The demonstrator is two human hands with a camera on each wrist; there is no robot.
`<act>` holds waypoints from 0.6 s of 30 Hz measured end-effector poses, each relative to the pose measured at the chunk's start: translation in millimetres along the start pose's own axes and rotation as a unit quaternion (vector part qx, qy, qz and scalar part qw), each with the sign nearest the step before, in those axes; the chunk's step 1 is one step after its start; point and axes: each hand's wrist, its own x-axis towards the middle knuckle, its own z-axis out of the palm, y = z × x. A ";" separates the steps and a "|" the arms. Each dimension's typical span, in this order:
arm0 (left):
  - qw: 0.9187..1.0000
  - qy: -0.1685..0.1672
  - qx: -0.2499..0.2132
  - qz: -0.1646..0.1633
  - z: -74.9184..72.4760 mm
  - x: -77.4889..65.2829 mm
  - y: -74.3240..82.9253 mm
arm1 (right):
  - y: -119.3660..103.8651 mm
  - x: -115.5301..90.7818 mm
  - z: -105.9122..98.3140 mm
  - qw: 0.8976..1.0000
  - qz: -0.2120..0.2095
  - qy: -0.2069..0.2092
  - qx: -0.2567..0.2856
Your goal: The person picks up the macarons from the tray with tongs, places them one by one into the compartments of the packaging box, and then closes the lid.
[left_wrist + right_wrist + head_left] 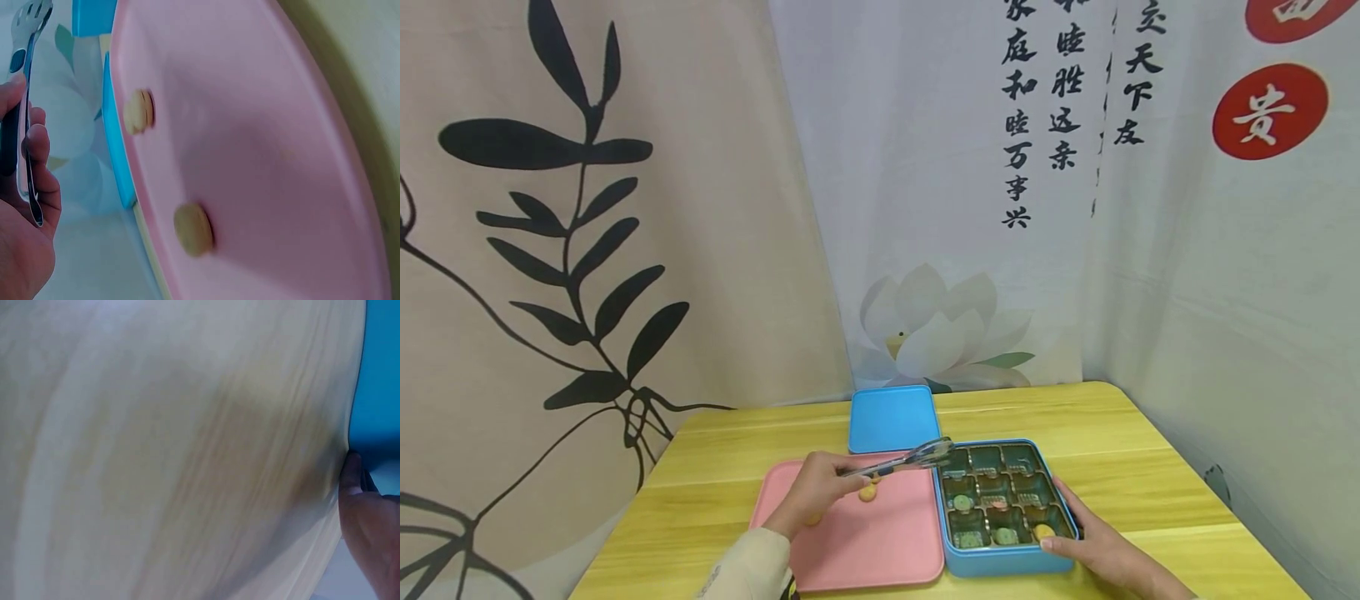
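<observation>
A person's left grip (822, 483), clamped on metal tongs (901, 462), hovers over a pink tray (880, 550), their tips near a blue box's (1007, 563) far-left corner. The right grip (1096, 536), thumb and fingers apart, touches the box's right side.

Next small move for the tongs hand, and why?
I'd probably have the left hand lower the tongs to a round yellow piece on the pink tray. No piece is clear in their tips, and the box has a back-right compartment that looks empty. The right hand grips the box.
</observation>
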 end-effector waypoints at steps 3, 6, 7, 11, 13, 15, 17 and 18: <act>1.000 -0.002 0.002 0.010 10.1 5.7 3.2 | -0.3 -0.3 -0.5 1.000 0.000 0.000 -0.002; 1.000 -0.003 0.012 0.012 18.8 10.6 7.1 | 0.4 0.1 -0.7 1.000 0.002 0.001 -0.003; 1.000 -0.005 0.012 0.012 21.6 11.8 8.8 | 0.8 0.2 -0.8 1.000 0.001 0.000 -0.002; 1.000 -0.014 -0.005 0.007 33.0 16.3 15.7 | 2.2 1.0 -0.5 1.000 -0.004 -0.004 0.009; 1.000 -0.015 -0.004 0.010 39.1 18.2 19.3 | 2.7 1.4 -0.4 1.000 -0.007 -0.006 0.014; 1.000 -0.016 0.003 0.020 45.5 20.3 22.8 | 2.7 1.6 0.0 1.000 -0.005 -0.007 0.021; 0.999 -0.017 0.015 0.032 51.9 22.6 25.9 | 2.4 1.5 0.4 0.999 -0.002 -0.009 0.031; 0.999 -0.018 0.020 0.033 55.2 23.7 27.2 | 2.3 1.7 0.6 0.999 0.000 -0.009 0.033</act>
